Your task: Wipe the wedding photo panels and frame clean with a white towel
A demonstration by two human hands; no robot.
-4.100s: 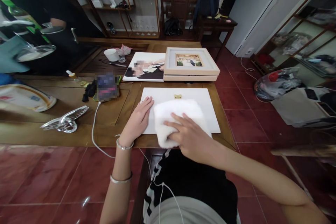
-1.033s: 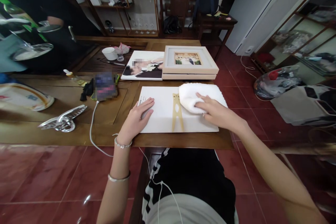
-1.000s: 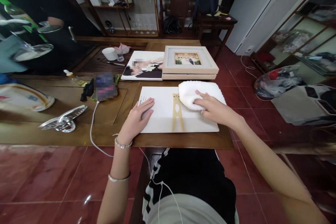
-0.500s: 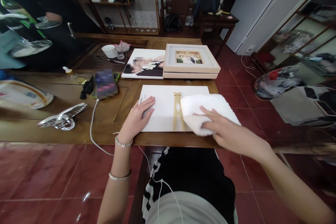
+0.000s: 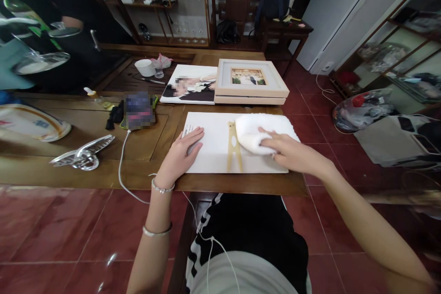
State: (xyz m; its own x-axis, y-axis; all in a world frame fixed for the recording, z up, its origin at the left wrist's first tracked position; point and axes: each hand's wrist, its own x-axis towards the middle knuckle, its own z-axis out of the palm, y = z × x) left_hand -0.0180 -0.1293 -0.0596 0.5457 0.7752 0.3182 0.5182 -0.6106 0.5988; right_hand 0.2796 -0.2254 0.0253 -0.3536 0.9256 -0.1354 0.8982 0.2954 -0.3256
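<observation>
A white board [image 5: 213, 147], the back of a picture frame with a tan stand [image 5: 234, 149] down its middle, lies flat on the wooden table [image 5: 103, 165]. My left hand [image 5: 181, 156] rests flat on the board's left part, fingers stretched out. My right hand [image 5: 292, 154] presses a white fluffy cloth [image 5: 255, 131] onto the board's right half, fingers curled over the cloth.
Behind the board lie a pale framed photo [image 5: 250, 81] on a second frame and a large print [image 5: 191, 85]. To the left are a phone [image 5: 138, 110] on a white cable, a silver winged ornament [image 5: 81, 156], a plate [image 5: 32, 121] and a white cup [image 5: 144, 67].
My right hand with the cloth slid from the board's near right corner back up toward its far right part. My left hand has stayed in place.
</observation>
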